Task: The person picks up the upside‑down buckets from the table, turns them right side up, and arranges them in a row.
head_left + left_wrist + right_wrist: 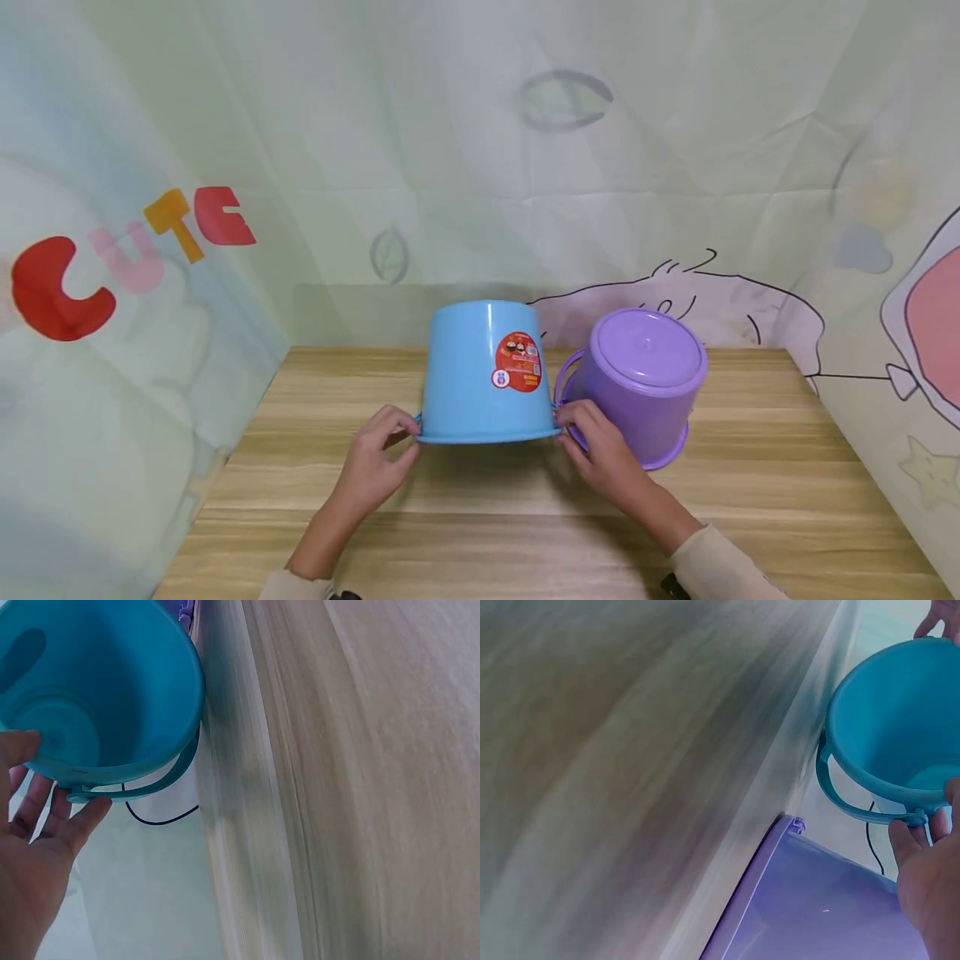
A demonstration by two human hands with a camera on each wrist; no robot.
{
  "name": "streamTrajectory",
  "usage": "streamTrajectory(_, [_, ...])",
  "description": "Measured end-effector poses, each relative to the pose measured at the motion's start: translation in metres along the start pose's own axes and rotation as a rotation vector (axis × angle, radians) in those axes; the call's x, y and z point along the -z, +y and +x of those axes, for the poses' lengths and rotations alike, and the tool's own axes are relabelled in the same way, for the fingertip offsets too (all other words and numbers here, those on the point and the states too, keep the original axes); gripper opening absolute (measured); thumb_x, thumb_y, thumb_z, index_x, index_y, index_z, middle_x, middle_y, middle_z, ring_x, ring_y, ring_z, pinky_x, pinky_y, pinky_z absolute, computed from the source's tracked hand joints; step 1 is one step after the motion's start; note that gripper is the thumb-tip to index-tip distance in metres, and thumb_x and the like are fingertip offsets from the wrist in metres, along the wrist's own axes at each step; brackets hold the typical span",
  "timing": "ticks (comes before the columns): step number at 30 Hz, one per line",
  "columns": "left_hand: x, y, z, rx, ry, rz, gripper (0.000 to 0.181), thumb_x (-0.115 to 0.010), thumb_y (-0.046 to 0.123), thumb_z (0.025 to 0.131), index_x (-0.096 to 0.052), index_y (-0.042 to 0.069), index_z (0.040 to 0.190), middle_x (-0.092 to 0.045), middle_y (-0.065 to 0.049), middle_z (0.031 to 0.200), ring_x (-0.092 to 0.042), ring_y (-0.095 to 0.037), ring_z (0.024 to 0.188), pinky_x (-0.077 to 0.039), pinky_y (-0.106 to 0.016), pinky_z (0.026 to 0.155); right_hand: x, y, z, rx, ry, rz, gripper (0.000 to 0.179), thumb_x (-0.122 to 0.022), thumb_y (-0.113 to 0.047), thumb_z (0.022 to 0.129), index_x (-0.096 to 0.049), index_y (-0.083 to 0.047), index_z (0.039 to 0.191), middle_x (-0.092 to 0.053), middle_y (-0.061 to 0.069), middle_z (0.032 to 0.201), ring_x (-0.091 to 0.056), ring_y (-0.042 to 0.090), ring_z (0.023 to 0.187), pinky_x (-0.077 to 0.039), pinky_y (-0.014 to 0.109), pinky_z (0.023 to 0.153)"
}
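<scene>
The blue bucket [465,375] is upside down over the middle of the wooden surface [480,542], with the back edge behind it. Its mouth is tipped towards the person, so both wrist views can see inside. The left hand [382,454] pinches one side of the rim [487,438], bent fingers and thumb nearly together, and the right hand [600,450] pinches the other side the same way. Holding both sides probably keeps the big bucket level. It is hard to tell if any of the rim touches the surface. The purple bucket [645,417] stands upside down just beside it, nearer the back right corner; it likely sits firmly that way, on its wide rim. The blue bucket's round red sticker [517,362] seems upside down too, and its writing is too small to read. Big letters [172,218] on the left wall cloth [60,150] spell CUTE
</scene>
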State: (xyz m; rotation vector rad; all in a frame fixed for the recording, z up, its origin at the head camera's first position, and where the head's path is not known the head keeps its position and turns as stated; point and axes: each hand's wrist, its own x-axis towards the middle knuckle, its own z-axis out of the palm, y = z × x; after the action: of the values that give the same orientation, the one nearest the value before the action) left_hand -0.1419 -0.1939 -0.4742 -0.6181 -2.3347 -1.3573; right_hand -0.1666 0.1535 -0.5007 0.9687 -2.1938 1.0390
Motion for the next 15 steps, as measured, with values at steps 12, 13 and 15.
streamTrajectory(12, [-0.0057, 0.0044, 0.001, -0.057, 0.105, -0.062, 0.027, -0.075, -0.018, 0.082, -0.065, 0.003, 0.095, -0.064, -0.006, 0.098, -0.068, -0.018, 0.1, -0.062, -0.027, 0.081, 0.0007, -0.0005, 0.001, 0.037, 0.061, -0.047, 0.029, -0.076, 0.009, 0.083, -0.065, -0.003, 0.107, -0.064, 0.006, 0.107, -0.064, 0.023, 0.103, -0.045, 0.013, 0.103])
streamTrajectory(13, [-0.0067, 0.0045, 0.0011, -0.054, 0.11, -0.064, 0.026, -0.074, -0.019, 0.082, -0.065, 0.003, 0.095, -0.064, -0.006, 0.098, -0.068, -0.018, 0.101, -0.062, -0.026, 0.082, 0.0004, -0.0001, 0.0012, 0.043, 0.067, -0.058, 0.03, -0.076, 0.009, 0.083, -0.065, -0.003, 0.108, -0.064, 0.006, 0.106, -0.064, 0.023, 0.102, -0.046, 0.014, 0.101])
streamTrajectory(15, [-0.0087, 0.0048, 0.0011, -0.054, 0.119, -0.073, 0.026, -0.073, -0.02, 0.082, -0.065, 0.001, 0.095, -0.064, -0.007, 0.099, -0.067, -0.016, 0.102, -0.061, -0.026, 0.083, -0.0002, 0.0005, 0.0015, 0.056, 0.08, -0.077, 0.03, -0.076, 0.009, 0.083, -0.065, -0.002, 0.109, -0.063, 0.007, 0.104, -0.064, 0.022, 0.099, -0.049, 0.018, 0.096])
